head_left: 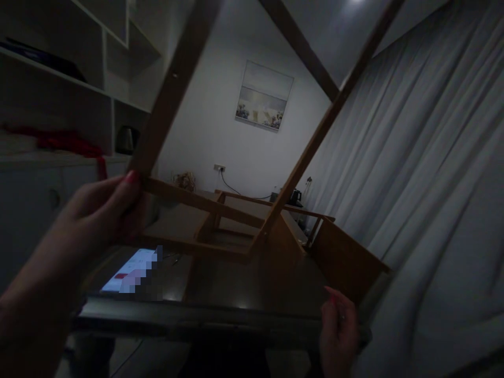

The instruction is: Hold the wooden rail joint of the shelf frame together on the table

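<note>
My left hand (100, 210) is wrapped round the left rail of a wooden frame (173, 86), holding it up tilted in front of me. The frame's two long rails run up out of view and its cross bars (197, 199) sit low near the table. My right hand (338, 325) is at the lower right near the dark table's (220, 315) front edge. Its fingers are curled and pinched together; whatever small thing may be in them is too dim to name. It does not touch the frame.
More wooden parts, a panel (346, 257) and a rail frame (275, 205), lie on the table behind. A lit screen (132, 270) lies at the table's left. White shelves (79, 84) stand left, a grey curtain (425, 184) hangs right, a picture (263, 95) on the far wall.
</note>
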Tool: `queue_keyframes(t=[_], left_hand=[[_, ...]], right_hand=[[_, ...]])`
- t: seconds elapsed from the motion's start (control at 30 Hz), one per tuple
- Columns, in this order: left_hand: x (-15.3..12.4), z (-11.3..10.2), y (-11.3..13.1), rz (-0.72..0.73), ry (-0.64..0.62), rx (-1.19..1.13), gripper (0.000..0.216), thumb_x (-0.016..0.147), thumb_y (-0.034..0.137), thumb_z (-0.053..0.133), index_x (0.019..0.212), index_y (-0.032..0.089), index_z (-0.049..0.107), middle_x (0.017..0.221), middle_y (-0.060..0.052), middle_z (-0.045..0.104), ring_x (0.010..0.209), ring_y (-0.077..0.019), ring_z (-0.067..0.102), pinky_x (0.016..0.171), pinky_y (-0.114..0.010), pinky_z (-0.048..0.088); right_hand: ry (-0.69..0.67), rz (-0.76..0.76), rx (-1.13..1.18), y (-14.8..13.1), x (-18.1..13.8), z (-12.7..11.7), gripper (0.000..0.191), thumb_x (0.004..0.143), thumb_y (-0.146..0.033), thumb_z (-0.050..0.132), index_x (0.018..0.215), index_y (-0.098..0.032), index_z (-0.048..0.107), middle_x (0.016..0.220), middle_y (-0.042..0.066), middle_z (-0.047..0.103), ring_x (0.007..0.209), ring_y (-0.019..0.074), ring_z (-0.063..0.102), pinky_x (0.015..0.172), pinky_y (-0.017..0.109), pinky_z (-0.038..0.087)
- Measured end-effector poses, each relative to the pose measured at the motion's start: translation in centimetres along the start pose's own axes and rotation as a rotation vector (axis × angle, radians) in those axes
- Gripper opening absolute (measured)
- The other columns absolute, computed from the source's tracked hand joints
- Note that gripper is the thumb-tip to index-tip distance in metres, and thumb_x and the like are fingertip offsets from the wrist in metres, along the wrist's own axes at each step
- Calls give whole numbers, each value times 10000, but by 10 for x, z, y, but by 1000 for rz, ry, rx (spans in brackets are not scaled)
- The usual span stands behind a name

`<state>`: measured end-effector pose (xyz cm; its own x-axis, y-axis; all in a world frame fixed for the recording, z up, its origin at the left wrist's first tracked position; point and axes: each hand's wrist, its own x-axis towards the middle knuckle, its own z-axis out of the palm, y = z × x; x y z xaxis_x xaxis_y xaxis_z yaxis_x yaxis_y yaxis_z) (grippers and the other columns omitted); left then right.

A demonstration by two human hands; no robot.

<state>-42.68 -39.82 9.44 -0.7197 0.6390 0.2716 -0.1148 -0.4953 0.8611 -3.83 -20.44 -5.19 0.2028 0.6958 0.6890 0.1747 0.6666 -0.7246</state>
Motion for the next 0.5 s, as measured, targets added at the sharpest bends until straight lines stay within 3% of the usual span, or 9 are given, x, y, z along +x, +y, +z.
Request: queue_keyframes(t=[0.07, 0.17, 0.27, 0.37, 0.5], left_hand=[[-16, 30, 9, 155, -156, 133, 404, 1039, 231, 425, 665, 113, 524, 491, 100, 402, 358, 25, 395, 398, -13, 264], [-27, 62, 8, 290, -265, 311, 374, 986, 161, 499, 617, 120, 539, 465, 92, 409, 335, 9, 386, 348, -31, 254], [-29, 73, -3, 414, -328, 522, 299, 963, 282, 543, 700, 149, 592, 504, 86, 420, 380, -13, 398, 355, -59, 299], [-30, 78, -11, 543, -455, 719, 334, 959, 431, 504, 777, 172, 612, 507, 81, 435, 397, -41, 411, 354, -97, 312], [-34, 90, -17, 706, -555, 861, 377, 966, 442, 462, 742, 183, 619, 476, 74, 453, 377, -55, 431, 359, -127, 303]], right_hand=[[17, -6, -31, -3, 3, -10, 424, 932, -553, 584, 1056, -154, 659, 710, -13, 559, 555, 102, 448, 516, 225, 363], [70, -108, -75, -7, 3, -22, 403, 913, -534, 611, 1050, -158, 660, 880, 54, 630, 692, 138, 531, 632, 265, 423], [110, -166, -71, -13, 7, -34, 414, 891, -488, 654, 1145, -162, 627, 859, 23, 590, 722, 145, 520, 692, 283, 424], [144, -91, -59, -19, 21, -48, 486, 877, -486, 668, 1236, -173, 574, 802, -29, 516, 703, 134, 481, 696, 274, 404], [224, 120, -100, -15, 42, -71, 602, 854, -578, 634, 1304, -189, 539, 806, -38, 501, 726, 146, 492, 694, 278, 388]])
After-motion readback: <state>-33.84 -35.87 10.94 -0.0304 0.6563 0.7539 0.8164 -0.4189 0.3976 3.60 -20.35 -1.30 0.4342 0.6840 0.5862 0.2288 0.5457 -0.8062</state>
